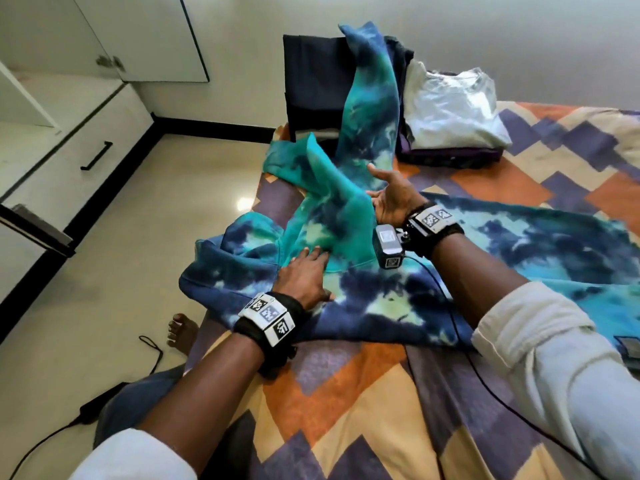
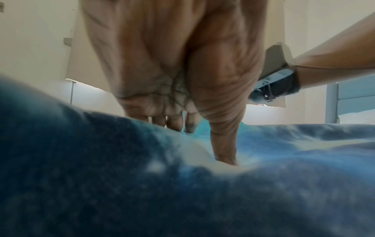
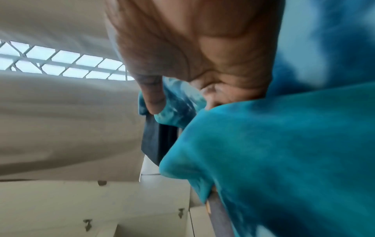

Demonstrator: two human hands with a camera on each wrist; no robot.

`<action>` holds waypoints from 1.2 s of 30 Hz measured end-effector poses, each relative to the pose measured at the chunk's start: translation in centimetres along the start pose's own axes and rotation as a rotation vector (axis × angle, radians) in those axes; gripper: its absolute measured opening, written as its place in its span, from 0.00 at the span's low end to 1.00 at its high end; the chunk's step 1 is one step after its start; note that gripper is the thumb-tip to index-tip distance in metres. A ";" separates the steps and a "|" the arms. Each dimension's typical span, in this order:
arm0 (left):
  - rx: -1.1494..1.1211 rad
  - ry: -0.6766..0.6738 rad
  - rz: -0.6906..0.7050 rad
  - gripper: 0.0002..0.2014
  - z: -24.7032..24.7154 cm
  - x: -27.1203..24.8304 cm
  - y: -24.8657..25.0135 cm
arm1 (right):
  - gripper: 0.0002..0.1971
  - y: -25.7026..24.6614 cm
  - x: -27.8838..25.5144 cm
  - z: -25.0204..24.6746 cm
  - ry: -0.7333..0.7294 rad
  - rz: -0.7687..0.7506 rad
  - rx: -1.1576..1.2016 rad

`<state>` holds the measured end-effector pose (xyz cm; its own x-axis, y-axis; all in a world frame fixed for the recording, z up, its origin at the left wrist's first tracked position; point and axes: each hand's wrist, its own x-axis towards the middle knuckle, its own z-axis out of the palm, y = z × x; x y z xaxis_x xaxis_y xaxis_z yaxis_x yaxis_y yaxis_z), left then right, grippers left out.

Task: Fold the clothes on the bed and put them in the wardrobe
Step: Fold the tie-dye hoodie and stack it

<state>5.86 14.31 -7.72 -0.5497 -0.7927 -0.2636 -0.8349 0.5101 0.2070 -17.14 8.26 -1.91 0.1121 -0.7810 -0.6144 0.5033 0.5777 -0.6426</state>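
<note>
A blue and teal tie-dye hoodie (image 1: pixel 381 299) lies spread across the bed (image 1: pixel 346 393). My left hand (image 1: pixel 304 271) presses flat on it near the hood, fingers straight; the left wrist view shows the left hand (image 2: pixel 198 141) with fingers and thumb down on the hoodie (image 2: pixel 121 184). One sleeve (image 1: pixel 370 98) is up in the air, blurred. My right hand (image 1: pixel 388 199) is raised beside it, palm facing left, fingers spread and touching the cloth. In the right wrist view the teal fabric (image 3: pixel 274 152) drapes against the right hand (image 3: pixel 182 102).
At the bed's far end stand a folded dark navy stack (image 1: pixel 311 84) and a folded pale shirt (image 1: pixel 450 109) on purple clothes. The white wardrobe (image 1: pixel 41 161), its drawer handle (image 1: pixel 97 155) black, is on the left across a strip of floor. A cable (image 1: pixel 152 348) lies there.
</note>
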 end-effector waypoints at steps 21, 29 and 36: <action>0.348 0.036 0.165 0.26 -0.9 -0.3 4.7 | 0.09 -9.4 -7.9 8.1 0.112 -0.352 -0.064; 0.342 0.009 0.098 0.25 -0.5 -0.3 5.4 | 0.28 -7.9 -15.7 7.2 -0.185 -0.393 -0.099; 0.299 -0.074 -0.041 0.30 2.7 -2.0 5.4 | 0.18 -4.7 -25.2 3.3 -0.421 -0.411 -0.440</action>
<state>2.40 19.57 -8.57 -0.5067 -0.7938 -0.3364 -0.8220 0.5624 -0.0891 -19.50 24.45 18.13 0.3522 -0.9291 -0.1130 0.1949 0.1909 -0.9621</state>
